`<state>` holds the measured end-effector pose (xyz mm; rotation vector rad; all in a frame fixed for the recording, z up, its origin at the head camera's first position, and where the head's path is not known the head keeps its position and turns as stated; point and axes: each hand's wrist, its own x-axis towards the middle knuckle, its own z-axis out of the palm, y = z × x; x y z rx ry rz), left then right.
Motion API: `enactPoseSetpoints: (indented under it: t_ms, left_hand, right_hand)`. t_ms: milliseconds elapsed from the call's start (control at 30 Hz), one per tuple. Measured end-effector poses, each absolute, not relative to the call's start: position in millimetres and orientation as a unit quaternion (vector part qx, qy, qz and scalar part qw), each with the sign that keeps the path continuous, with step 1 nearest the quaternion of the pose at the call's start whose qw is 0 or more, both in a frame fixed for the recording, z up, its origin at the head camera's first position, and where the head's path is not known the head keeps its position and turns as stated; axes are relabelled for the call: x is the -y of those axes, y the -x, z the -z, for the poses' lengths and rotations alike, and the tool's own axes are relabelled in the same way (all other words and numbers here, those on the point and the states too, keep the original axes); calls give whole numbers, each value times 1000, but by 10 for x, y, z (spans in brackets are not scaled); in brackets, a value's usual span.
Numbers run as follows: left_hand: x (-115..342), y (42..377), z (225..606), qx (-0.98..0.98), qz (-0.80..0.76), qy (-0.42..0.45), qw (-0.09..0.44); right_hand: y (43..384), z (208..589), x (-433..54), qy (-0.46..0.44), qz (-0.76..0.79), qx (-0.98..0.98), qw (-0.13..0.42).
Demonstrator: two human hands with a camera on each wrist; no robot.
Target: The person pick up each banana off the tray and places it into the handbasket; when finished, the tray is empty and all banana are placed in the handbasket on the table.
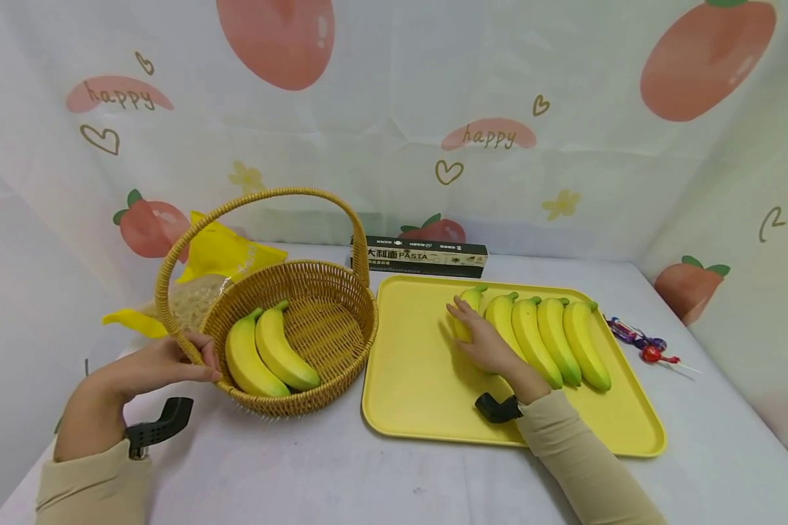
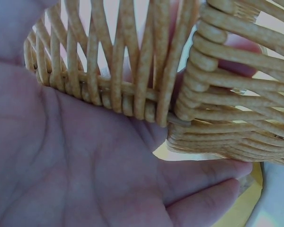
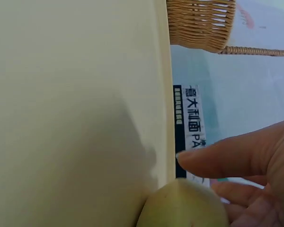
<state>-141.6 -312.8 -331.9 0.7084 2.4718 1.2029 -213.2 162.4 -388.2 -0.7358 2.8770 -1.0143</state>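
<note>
My left hand (image 1: 177,361) grips the wicker basket (image 1: 331,266) where its handle meets the near-left rim. In the left wrist view, the palm (image 2: 80,156) lies against the woven cane (image 2: 132,61), and some fingers show through its gaps. Two bananas (image 1: 282,354) lie side by side inside the basket. Over on the yellow tray (image 1: 414,364), my right hand (image 1: 482,343) is over the leftmost banana (image 1: 474,297) and partly hides it. In the right wrist view, the thumb (image 3: 222,158) stands apart from that banana's end (image 3: 182,205). Several more bananas (image 1: 538,343) form a row to the right.
A black PASTA box (image 1: 420,257) lies behind the tray. Behind the basket on the left is a yellow, partly see-through bag (image 1: 226,251). Wrapped lollipops (image 1: 650,348) lie beyond the tray's right edge. A printed cloth (image 1: 381,109) hangs at the back.
</note>
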Motion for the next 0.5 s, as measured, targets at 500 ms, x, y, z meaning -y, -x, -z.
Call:
enactPoseSetpoints:
  t_ms: [500]
  left_hand:
    - [3123,1414,3309,-859,-422,-245,157]
  right_hand:
    - [2127,3954,-1634,250,341,-902,89]
